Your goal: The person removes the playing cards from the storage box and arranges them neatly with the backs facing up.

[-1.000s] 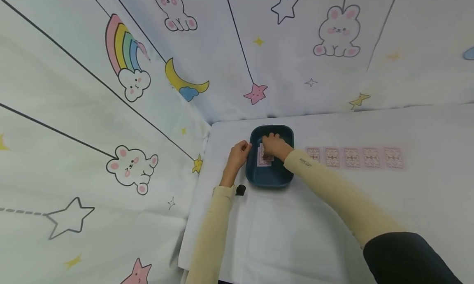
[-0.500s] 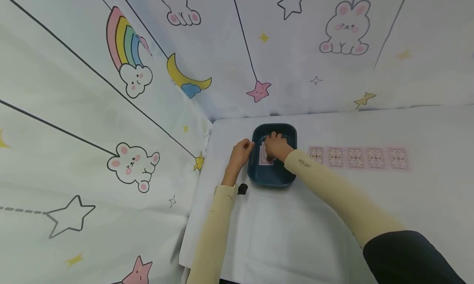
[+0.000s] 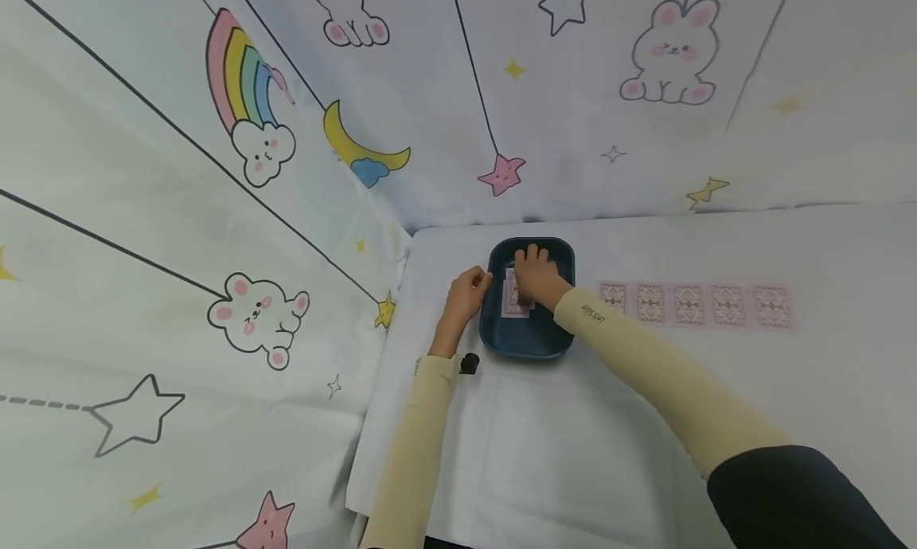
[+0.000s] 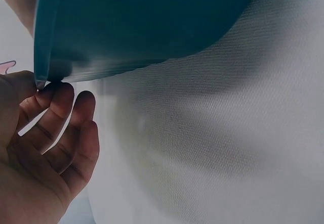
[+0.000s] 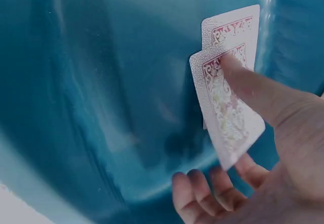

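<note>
Pinching the top card (image 5: 228, 120), right hand (image 3: 539, 277) is way closer; lower card (image 5: 231, 26) sits just left, lengthwise in the tray (image 3: 526, 343) left hand (image 3: 466, 296) pinches.

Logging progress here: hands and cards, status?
Left hand pinches tray rim. Right hand holds upper card, overlapping lower card inside. Five-card row outside. No obstruction visible.

**Surroundings: pale and softly lit**

White left wall covering (image 3: 107, 310), lightly creased, meets a white rear covering (image 3: 430, 72). Printed motifs: rainbow (image 3: 238, 79) over a smiling cloud (image 3: 263, 153), yellow moon (image 3: 341, 139), pink star (image 3: 504, 173), rabbit (image 3: 671, 60). White-covered table (image 3: 616, 422) borders the rear covering. Light diffuse; left covering faintly greenish, rear cooler.
</note>
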`<state>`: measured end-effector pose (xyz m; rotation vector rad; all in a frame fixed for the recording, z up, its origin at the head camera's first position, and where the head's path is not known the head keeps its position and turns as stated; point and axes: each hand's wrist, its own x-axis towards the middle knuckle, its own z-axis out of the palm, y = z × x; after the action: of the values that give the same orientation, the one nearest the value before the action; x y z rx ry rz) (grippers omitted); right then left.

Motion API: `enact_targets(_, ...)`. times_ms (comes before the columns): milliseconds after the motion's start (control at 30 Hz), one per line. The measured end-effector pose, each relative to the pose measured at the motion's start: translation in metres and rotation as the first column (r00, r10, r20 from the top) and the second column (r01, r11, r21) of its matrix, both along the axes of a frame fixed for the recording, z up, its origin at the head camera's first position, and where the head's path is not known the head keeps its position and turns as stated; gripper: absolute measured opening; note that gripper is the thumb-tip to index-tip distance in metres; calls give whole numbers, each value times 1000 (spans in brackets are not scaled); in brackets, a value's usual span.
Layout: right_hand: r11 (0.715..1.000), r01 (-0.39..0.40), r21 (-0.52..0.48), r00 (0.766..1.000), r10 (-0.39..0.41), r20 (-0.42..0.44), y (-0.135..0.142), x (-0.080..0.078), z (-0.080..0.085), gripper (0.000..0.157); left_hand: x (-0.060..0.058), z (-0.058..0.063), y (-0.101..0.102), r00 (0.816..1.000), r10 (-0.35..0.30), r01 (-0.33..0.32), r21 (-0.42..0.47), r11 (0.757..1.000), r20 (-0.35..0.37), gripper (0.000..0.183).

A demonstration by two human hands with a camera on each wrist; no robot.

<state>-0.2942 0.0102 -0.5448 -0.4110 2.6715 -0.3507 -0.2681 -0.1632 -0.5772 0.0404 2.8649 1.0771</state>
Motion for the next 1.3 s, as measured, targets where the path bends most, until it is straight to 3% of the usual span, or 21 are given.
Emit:
enact_targets(100, 995, 43, -85, 998, -39, 49, 2, -2, -1, 68, 1, 0, -1, 1000, 1, -1, -1, 1000, 1, 27)
enact_targets(233, 974, 90, -207, 987, -59, 149, 7, -4, -1, 64, 2, 0, -3, 1000, 5, -5, -3, 1000, 1, 26)
enact_targets(400, 934, 69, -350, 992, -26, 127, 24, -3, 7, 41, 4, 1, -4, 1000, 15, -15, -3, 1000, 3, 25)
enact_targets(500, 896, 73, -437, 993, -26, 113, 37, -1, 15, 35, 4, 1, -3, 1000, 22, -22, -6, 1000, 5, 25)
enact_targets(700, 789, 112, -604, 990, -36, 137, 68, 2, 25, 39, 4, 3, -2, 1000, 25, -25, -4, 1000, 7, 25)
enact_targets(867, 743, 150, -652, 986, -61, 157, 96, 7, 27, 42, 3, 3, -1, 1000, 18, -18, -12, 1000, 3, 27)
enact_targets(1033, 730, 179, -660, 981, -77, 180, 121, 13, 23, 43, 3, 2, 1, 1000, 17, -17, -15, 1000, 5, 27)
enact_targets(1300, 736, 183, -652, 981, -93, 170, 158, 21, 24, 44, 1, 2, 4, 1000, 15, -15, -11, 1000, -2, 26)
